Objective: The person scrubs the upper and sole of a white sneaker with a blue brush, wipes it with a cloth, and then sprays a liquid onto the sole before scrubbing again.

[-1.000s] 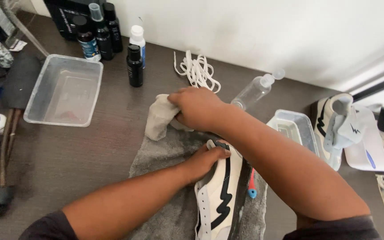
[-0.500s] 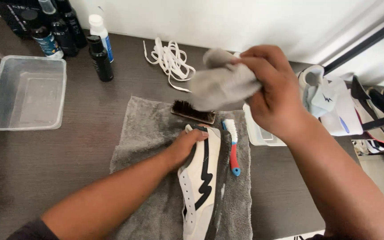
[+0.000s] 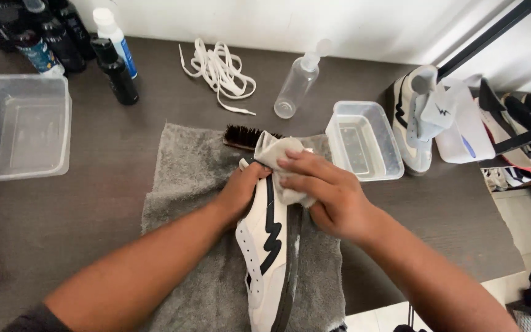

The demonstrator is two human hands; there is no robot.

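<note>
There are two hands (image 3: 241,190), two white shoes (image 3: 265,246), two clear tubs (image 3: 13,123), one gray towel (image 3: 185,184), one small cloth (image 3: 278,154), one brown brush (image 3: 241,136), one clear spray bottle (image 3: 296,83), and one pile of white laces (image 3: 216,67).

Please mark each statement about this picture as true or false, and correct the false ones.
1. The right hand presses a grey cloth on the white sneaker. True.
2. The left hand holds a spray bottle. False: it grips the sneaker; the clear spray bottle lies on the table untouched.
3. The sneaker lies on a grey towel. True.
4. The white laces are threaded in the sneaker. False: they lie loose near the wall.
</note>
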